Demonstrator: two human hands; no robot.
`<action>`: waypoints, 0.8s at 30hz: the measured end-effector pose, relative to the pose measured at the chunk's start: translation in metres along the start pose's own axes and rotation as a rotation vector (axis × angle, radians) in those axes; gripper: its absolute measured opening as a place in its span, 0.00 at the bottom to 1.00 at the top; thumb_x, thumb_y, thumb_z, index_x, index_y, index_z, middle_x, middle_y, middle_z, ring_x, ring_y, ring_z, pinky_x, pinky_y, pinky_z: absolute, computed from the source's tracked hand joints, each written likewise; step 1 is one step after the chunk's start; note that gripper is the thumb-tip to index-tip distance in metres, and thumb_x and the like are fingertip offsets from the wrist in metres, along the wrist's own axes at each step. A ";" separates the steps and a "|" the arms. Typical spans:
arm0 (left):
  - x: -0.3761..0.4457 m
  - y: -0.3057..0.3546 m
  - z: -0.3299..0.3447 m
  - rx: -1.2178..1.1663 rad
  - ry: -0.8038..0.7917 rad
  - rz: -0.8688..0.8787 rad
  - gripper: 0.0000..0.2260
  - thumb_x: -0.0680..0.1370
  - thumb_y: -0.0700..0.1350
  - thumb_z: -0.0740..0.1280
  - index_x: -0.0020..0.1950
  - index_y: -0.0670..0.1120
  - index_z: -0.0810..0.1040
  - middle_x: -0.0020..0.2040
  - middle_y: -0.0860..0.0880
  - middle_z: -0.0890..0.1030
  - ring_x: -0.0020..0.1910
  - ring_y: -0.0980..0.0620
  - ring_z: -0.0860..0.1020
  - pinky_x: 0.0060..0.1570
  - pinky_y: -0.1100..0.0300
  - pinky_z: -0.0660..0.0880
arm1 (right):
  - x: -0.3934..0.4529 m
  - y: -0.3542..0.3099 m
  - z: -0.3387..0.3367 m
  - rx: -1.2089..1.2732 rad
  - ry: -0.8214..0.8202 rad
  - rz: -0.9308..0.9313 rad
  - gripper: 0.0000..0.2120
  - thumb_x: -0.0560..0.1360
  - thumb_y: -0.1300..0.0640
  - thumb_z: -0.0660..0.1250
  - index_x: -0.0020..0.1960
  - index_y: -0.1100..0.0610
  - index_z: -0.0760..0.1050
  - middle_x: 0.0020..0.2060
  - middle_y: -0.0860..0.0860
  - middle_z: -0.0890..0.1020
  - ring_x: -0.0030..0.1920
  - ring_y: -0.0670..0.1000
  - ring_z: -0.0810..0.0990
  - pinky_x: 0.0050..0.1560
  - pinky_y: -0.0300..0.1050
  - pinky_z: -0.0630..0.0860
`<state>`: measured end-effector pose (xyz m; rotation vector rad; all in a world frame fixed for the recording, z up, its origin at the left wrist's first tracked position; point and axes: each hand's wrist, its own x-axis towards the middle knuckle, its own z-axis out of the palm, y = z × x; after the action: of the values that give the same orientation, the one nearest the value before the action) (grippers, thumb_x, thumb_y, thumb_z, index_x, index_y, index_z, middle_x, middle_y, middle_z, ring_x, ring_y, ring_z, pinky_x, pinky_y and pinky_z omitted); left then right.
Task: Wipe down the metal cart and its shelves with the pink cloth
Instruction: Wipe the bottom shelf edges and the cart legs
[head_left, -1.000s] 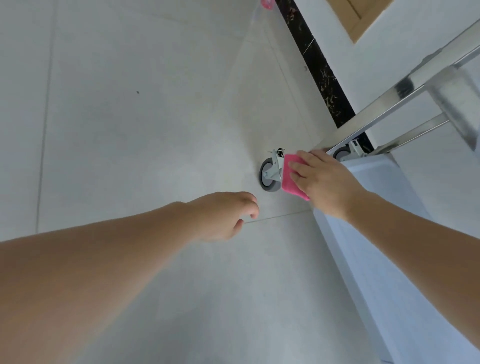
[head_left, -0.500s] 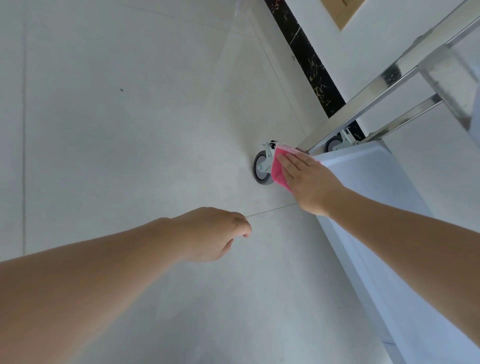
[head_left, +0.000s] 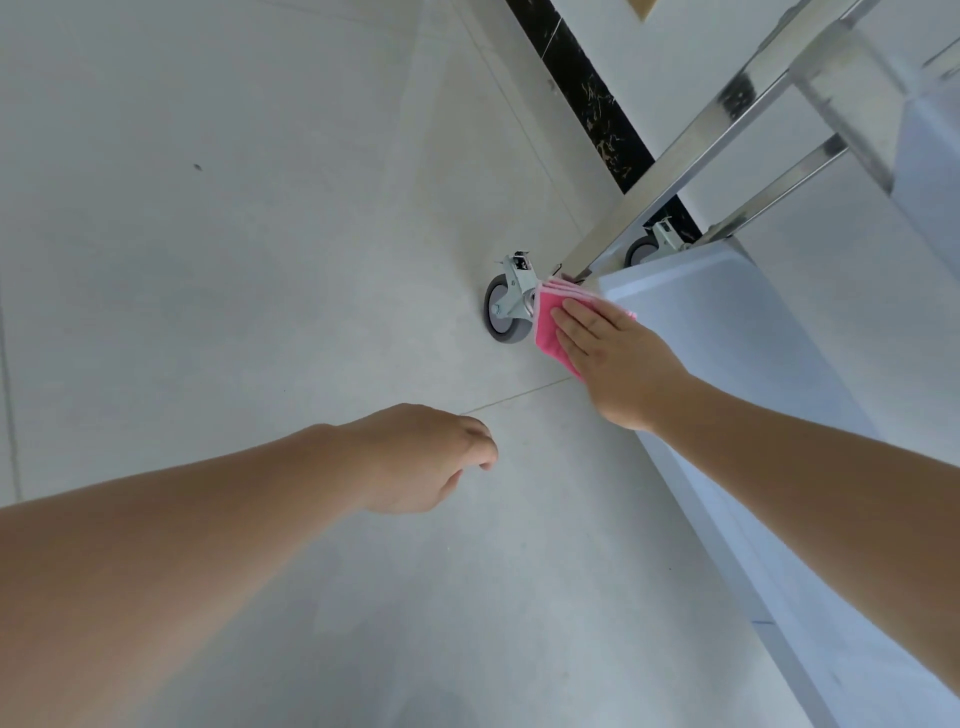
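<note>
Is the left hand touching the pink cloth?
Apart. The head view shows the left hand hanging over bare floor, with a plain gap to the pink cloth, which the right hand presses.

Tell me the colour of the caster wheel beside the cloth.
Grey, on the caster wheel with a silver metal bracket; the head view shows it.

The cloth (head_left: 550, 325) lies on the cart shelf's (head_left: 727, 374) near left corner, under the right hand (head_left: 618, 358); a caster (head_left: 506, 309) sits just left of it
</note>
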<state>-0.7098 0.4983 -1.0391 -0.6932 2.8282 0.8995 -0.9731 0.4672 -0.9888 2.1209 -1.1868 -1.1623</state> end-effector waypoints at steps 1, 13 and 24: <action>0.000 0.001 0.000 0.007 0.000 0.001 0.14 0.78 0.42 0.54 0.61 0.55 0.67 0.64 0.62 0.68 0.40 0.54 0.68 0.42 0.61 0.63 | -0.002 -0.001 0.000 0.009 -0.007 0.004 0.30 0.78 0.50 0.43 0.75 0.60 0.37 0.76 0.56 0.42 0.76 0.55 0.38 0.75 0.54 0.39; 0.002 0.009 0.003 0.031 0.009 0.047 0.14 0.78 0.43 0.54 0.61 0.55 0.68 0.64 0.60 0.69 0.47 0.53 0.73 0.50 0.57 0.71 | -0.034 -0.018 0.008 0.100 -0.028 0.067 0.30 0.77 0.52 0.43 0.76 0.60 0.37 0.77 0.55 0.42 0.76 0.55 0.38 0.75 0.53 0.36; 0.020 0.033 0.010 0.095 -0.028 0.170 0.14 0.79 0.44 0.53 0.63 0.55 0.68 0.64 0.58 0.71 0.54 0.52 0.74 0.54 0.55 0.72 | -0.085 -0.041 0.021 0.213 -0.059 0.121 0.30 0.78 0.55 0.45 0.76 0.61 0.38 0.77 0.55 0.42 0.76 0.54 0.38 0.74 0.51 0.35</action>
<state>-0.7431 0.5197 -1.0347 -0.4317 2.9167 0.7840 -0.9952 0.5617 -0.9907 2.1436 -1.5031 -1.0935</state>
